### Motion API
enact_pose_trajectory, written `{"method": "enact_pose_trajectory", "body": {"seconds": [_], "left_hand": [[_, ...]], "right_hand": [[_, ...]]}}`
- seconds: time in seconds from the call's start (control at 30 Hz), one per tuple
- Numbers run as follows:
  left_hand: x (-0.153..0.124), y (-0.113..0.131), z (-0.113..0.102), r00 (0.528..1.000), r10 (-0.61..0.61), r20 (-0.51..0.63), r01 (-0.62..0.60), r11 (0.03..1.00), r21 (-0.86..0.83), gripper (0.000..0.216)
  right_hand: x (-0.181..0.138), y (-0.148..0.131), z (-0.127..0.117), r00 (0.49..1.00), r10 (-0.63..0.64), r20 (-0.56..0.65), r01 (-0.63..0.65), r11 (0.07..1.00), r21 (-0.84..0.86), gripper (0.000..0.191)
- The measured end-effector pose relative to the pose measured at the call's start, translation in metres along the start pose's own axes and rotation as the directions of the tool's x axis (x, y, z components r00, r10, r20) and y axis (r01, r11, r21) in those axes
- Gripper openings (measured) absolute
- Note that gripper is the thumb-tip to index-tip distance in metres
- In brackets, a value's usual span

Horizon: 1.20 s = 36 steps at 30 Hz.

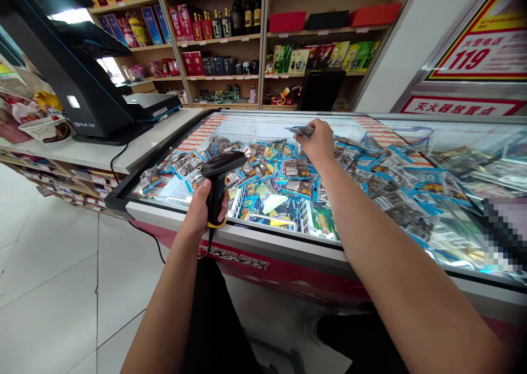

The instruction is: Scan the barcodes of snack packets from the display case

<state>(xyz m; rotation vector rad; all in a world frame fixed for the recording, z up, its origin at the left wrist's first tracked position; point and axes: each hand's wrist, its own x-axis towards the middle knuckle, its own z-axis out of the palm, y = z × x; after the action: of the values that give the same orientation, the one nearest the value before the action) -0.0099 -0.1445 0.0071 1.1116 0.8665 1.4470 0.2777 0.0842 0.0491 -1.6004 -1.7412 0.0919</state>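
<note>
My left hand (201, 206) is wrapped round the handle of a black barcode scanner (222, 165), held upright over the front edge of the glass-topped chest freezer (164, 201). A cable hangs from the scanner's base. Farther out, my right hand (320, 141) pinches a small snack packet (302, 131) above the freezer's glass. The packet's front is turned away and cannot be read. Around and below both hands lie many blue-edged clear packets (296, 168) with brown contents. Under the glass, between my arms, white wire baskets (304, 215) hold ice-cream packs (269, 198).
A checkout terminal (78, 72) and a white bowl (45, 129) stand on the counter (148, 143) at left. Behind the freezer rise wooden shelves (224, 36) of bottles and boxes. A dark object (504, 225), partly blurred out, sits at the right edge.
</note>
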Motion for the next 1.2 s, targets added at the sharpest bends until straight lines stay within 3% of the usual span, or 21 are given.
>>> {"method": "enact_pose_trajectory", "body": {"seconds": [0.07, 0.13, 0.27, 0.33, 0.43, 0.63, 0.77, 1.03, 1.2], "left_hand": [[-0.002, -0.001, -0.001, 1.000, 0.012, 0.013, -0.011, 1.000, -0.013, 0.074], [-0.003, -0.001, -0.003, 0.999, 0.020, 0.027, -0.020, 1.000, -0.022, 0.075], [-0.003, -0.003, -0.003, 0.999, 0.039, 0.015, -0.039, 0.999, -0.028, 0.072], [-0.004, -0.004, -0.003, 0.999, 0.054, 0.002, -0.054, 0.998, -0.038, 0.073], [-0.004, -0.005, -0.003, 0.998, 0.063, -0.002, -0.063, 0.996, -0.059, 0.074], [-0.005, -0.005, -0.004, 0.998, 0.064, 0.007, -0.063, 0.995, -0.075, 0.075], [-0.005, -0.006, -0.004, 0.998, 0.059, 0.018, -0.057, 0.994, -0.088, 0.073], [-0.003, -0.007, -0.005, 0.999, 0.038, 0.000, -0.037, 0.996, -0.080, 0.074], [-0.003, -0.005, -0.003, 0.999, 0.045, -0.026, -0.047, 0.997, -0.057, 0.077]], "right_hand": [[-0.003, -0.009, -0.009, 0.998, 0.067, -0.005, -0.066, 0.986, 0.153, 0.034], [-0.007, -0.018, -0.014, 0.993, 0.091, 0.071, -0.107, 0.953, 0.285, 0.031], [-0.020, -0.033, -0.015, 0.958, -0.064, 0.279, -0.069, 0.895, 0.441, 0.031], [-0.028, -0.039, -0.015, 0.943, -0.166, 0.288, 0.033, 0.908, 0.417, 0.030], [-0.040, -0.048, -0.017, 0.931, -0.205, 0.302, 0.112, 0.948, 0.297, 0.036], [-0.054, -0.059, -0.023, 0.874, -0.200, 0.443, 0.113, 0.970, 0.215, 0.047], [-0.054, -0.059, -0.022, 0.880, -0.180, 0.439, 0.101, 0.975, 0.195, 0.052], [-0.050, -0.058, -0.019, 0.900, -0.125, 0.418, 0.026, 0.972, 0.234, 0.046], [-0.036, -0.043, -0.006, 0.874, 0.106, 0.475, -0.229, 0.950, 0.210, 0.070]]}}
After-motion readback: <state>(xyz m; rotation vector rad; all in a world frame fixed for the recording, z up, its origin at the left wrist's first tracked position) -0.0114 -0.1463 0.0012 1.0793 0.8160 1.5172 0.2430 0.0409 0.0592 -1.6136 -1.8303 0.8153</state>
